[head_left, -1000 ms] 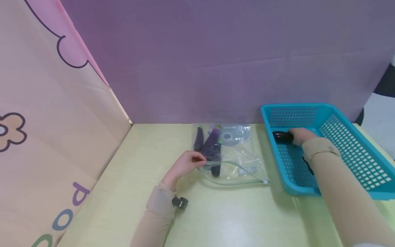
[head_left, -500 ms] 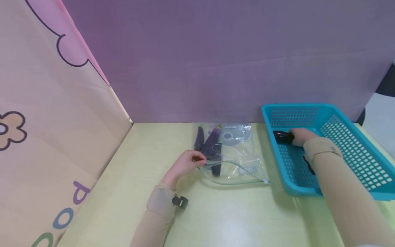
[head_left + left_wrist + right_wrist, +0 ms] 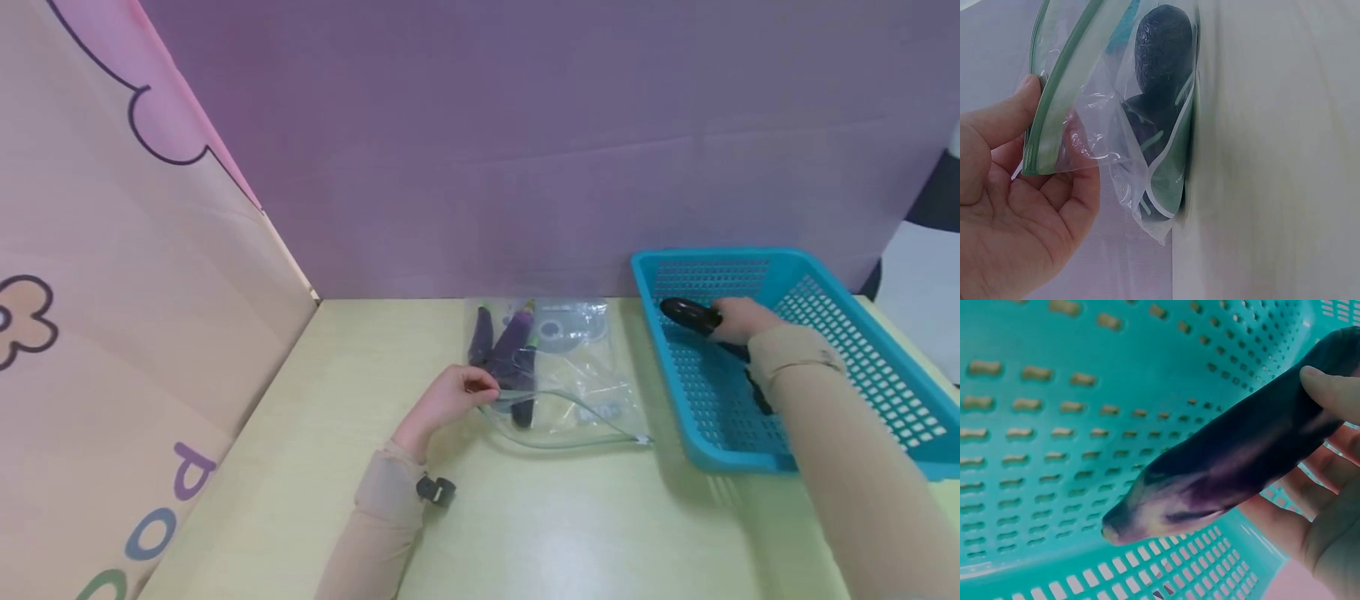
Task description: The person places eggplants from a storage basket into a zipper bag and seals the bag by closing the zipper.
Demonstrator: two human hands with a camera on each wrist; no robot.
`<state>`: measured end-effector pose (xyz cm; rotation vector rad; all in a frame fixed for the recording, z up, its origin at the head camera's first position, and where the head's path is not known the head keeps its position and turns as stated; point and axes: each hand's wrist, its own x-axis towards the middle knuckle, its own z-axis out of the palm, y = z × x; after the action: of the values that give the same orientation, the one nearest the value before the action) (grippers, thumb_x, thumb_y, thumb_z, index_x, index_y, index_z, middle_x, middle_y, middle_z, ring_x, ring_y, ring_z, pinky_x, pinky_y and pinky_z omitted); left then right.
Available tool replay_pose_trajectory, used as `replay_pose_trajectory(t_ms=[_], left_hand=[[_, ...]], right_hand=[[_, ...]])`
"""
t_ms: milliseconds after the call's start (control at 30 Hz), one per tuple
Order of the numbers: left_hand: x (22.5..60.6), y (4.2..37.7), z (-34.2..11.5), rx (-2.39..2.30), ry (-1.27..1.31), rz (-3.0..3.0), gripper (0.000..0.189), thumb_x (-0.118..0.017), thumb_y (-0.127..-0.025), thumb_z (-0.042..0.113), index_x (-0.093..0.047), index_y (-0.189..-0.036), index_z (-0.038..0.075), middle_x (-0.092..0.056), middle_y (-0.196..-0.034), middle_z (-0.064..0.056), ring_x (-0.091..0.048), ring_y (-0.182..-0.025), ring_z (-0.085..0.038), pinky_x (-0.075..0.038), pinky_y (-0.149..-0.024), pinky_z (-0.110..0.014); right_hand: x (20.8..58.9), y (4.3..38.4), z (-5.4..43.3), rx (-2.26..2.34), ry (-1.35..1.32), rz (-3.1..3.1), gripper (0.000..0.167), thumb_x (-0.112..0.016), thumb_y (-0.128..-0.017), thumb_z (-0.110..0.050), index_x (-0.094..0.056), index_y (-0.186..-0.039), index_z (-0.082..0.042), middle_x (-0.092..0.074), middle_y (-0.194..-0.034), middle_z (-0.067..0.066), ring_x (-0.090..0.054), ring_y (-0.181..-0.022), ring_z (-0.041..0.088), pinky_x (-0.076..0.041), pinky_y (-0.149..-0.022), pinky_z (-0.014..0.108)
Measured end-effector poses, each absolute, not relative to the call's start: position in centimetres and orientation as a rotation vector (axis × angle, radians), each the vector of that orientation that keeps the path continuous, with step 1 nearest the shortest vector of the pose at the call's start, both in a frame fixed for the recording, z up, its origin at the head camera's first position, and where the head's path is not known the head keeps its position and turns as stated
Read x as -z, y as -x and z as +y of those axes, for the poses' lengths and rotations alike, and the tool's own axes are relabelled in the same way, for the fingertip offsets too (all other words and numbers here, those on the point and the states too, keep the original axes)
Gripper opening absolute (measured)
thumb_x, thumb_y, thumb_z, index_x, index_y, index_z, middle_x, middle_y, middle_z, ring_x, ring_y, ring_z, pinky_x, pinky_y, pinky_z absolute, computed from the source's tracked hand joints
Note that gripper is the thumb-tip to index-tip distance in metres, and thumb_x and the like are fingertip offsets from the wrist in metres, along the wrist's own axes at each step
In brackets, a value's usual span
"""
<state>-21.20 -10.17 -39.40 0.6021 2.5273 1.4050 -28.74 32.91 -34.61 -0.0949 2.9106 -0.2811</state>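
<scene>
My left hand (image 3: pixel 446 404) pinches the rim of a clear zip bag (image 3: pixel 573 358) between thumb and fingers. The bag lies on the table, its mouth gaping; the green zip strip (image 3: pixel 1063 84) shows in the left wrist view. Inside it lie 3 dark purple eggplants (image 3: pixel 512 337). Over at the right, my right hand (image 3: pixel 742 321) grips another eggplant (image 3: pixel 690 314) within the blue basket (image 3: pixel 742 462). The right wrist view shows that eggplant slanted, thumb on top and fingers beneath, its pale tapered end beyond the hand.
The perforated basket walls surround my right hand. A small black object (image 3: pixel 757 393) shows beside the right wrist, partly covered; I cannot tell what it is. A purple backdrop (image 3: pixel 480 167) rises behind the table (image 3: pixel 555 525), with a printed panel (image 3: pixel 150 292) at left.
The eggplant in my right hand has risen slightly and tilted, and that hand has shifted a little up and right. My left hand keeps its pinch on the bag's rim.
</scene>
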Motion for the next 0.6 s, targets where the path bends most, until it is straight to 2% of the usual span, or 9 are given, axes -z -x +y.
replay_pose_trajectory(t_ms=[333,500,600], left_hand=[[39.7,21.1,-10.2,-1.405,-0.606,2.535,0.012,-0.064,-0.087,0.007,-0.068,-0.096,-0.001,-0.069,-0.094,-0.013,-0.061,-0.082,-0.013,-0.051,-0.074,-0.02],[39.7,21.1,-10.2,-1.409,-0.613,2.528,0.013,-0.063,-0.088,0.007,-0.068,-0.097,-0.001,-0.068,-0.095,-0.013,-0.062,-0.084,-0.014,-0.052,-0.076,-0.022],[39.7,21.1,-10.2,-1.415,-0.607,2.523,0.012,-0.064,-0.088,0.007,-0.068,-0.096,-0.001,-0.068,-0.095,-0.012,-0.061,-0.083,-0.013,-0.052,-0.076,-0.023]], right_hand=[[33.2,28.5,33.4,0.375,0.163,2.948,0.061,-0.059,-0.088,-0.013,-0.034,-0.129,0.023,-0.042,-0.122,0.044,-0.046,-0.107,0.056,-0.042,-0.087,0.063],[32.9,28.2,33.8,0.52,0.16,2.941,0.065,-0.057,-0.09,-0.02,-0.032,-0.13,0.024,-0.047,-0.117,0.044,-0.057,-0.094,0.049,-0.051,-0.075,0.053],[32.7,28.0,34.0,0.691,0.111,2.863,0.071,-0.055,-0.092,-0.024,-0.023,-0.134,0.024,-0.041,-0.122,0.046,-0.058,-0.096,0.049,-0.056,-0.069,0.047]])
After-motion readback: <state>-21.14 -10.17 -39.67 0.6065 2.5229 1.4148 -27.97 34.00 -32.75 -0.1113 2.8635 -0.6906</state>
